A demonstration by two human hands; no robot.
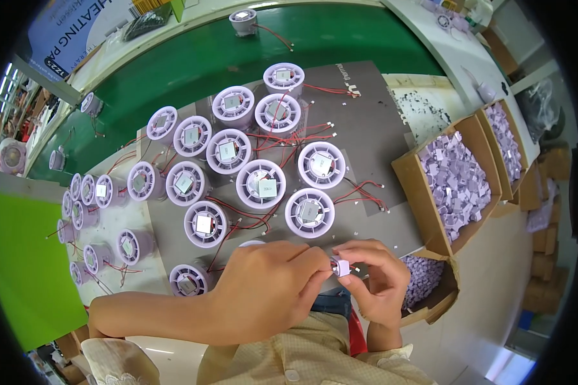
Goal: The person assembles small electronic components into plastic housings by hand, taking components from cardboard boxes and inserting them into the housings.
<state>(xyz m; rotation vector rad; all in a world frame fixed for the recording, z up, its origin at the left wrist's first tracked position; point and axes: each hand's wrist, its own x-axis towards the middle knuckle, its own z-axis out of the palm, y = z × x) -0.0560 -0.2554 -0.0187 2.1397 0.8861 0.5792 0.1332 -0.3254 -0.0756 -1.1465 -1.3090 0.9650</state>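
Observation:
Near the table's front edge my two hands meet at a small lilac plastic piece (342, 267). The thumb and forefinger of my right hand (380, 279) pinch it from the right. My left hand (266, 292) is closed, its fingertips pressed at the piece's left end; what else they grip is hidden. A short red wire with a white plug shows just behind the piece. Beyond my hands stand several round lilac fan units (261, 184), each with a square plate in its hub and red and black wires. One unit is partly hidden by my left hand.
On the right, cardboard boxes hold lilac plastic pieces: a large box (424, 196), another behind it (519, 168) and one below (455, 282). A green conveyor belt (359, 38) runs along the back with a few units on it. A bright green panel (19, 250) stands left.

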